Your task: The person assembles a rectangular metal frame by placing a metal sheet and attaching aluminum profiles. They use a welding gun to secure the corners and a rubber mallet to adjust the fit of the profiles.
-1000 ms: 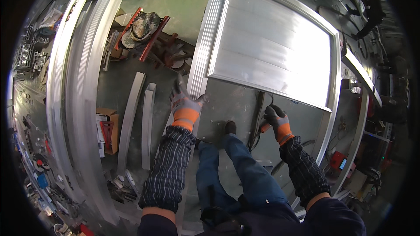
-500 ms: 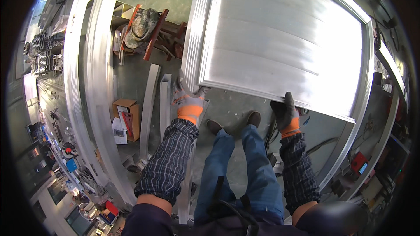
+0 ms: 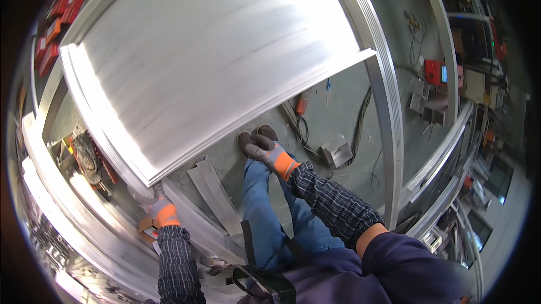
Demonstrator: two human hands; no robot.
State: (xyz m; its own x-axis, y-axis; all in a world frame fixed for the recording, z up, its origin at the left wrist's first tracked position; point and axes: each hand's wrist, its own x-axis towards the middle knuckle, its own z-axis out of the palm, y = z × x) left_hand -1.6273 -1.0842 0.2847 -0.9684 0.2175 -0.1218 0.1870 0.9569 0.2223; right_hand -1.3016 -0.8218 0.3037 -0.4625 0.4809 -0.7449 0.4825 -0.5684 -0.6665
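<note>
A large silvery panel (image 3: 220, 50) with a bright raised edge lies on an aluminium frame ahead of me. My left hand (image 3: 159, 207), in a grey and orange glove, grips the frame rail (image 3: 183, 208) at the panel's near left corner; its fingertips are blurred and partly hidden. My right hand (image 3: 273, 156), gloved alike, hovers above my shoes, short of the panel's near edge. Its fingers are loosely bent, thumb apart, with nothing visible in them. Both forearms wear dark checked sleeve covers.
Long aluminium profiles (image 3: 214, 194) lie beside my legs and at left. A cable (image 3: 360, 118) and a short metal channel piece (image 3: 336, 153) rest on the floor. At right stands a red device with a small screen (image 3: 435, 73). Red cases (image 3: 65, 8) sit far left.
My view has turned, so the panel appears rotated and further left. My right hand has come off the panel's near edge and moved in toward my body. The left stays at the corner.
</note>
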